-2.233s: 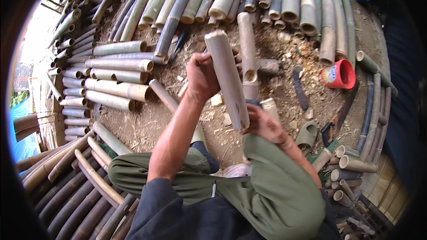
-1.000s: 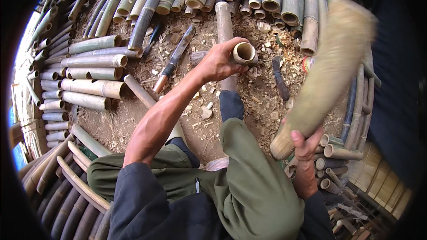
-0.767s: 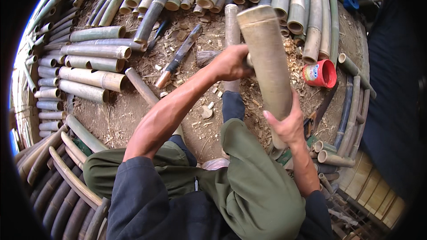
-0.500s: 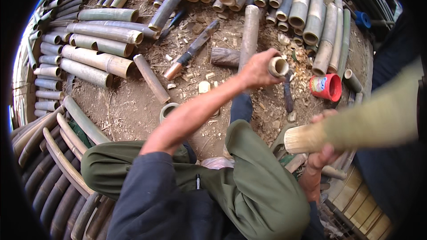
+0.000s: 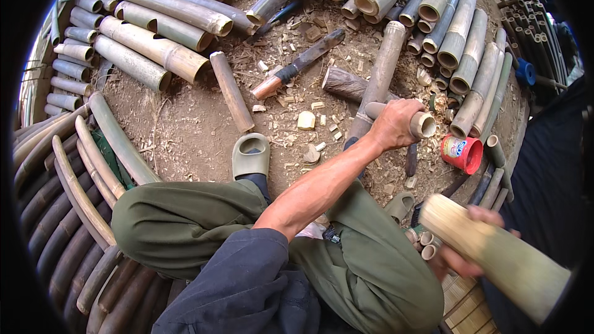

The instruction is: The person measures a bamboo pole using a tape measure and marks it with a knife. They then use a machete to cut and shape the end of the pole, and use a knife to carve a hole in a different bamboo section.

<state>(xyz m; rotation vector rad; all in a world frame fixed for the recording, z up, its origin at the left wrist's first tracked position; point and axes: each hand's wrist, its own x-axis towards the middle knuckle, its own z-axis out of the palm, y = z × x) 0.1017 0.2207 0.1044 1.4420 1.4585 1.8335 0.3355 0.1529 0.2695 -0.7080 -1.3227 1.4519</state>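
Observation:
My left hand (image 5: pixel 397 125) is wrapped around a short bamboo tube (image 5: pixel 424 125), its open end facing right. It hovers over a long bamboo pole (image 5: pixel 376 80) that lies across a dark log (image 5: pixel 346 83). At the lower right, my right hand (image 5: pixel 459 262) grips a thick bamboo piece (image 5: pixel 495 247), fingers showing on both sides of it. That piece has a pale, shaved end toward the middle and slants down to the right, slightly blurred. A red plastic tub (image 5: pixel 463 153) stands on the ground between the two hands.
Bamboo tubes (image 5: pixel 154 55) lie in rows at the far left, more (image 5: pixel 464 31) at the far right. Curved bamboo lengths (image 5: pixel 74 192) are stacked beside my left leg. A dark-wrapped tool (image 5: pixel 297 65) and wood chips (image 5: pixel 306 120) lie on the dirt.
The thick bamboo piece in my right hand has swung from pointing up and right to slanting down. My left hand still holds the tube; the whole view has shifted.

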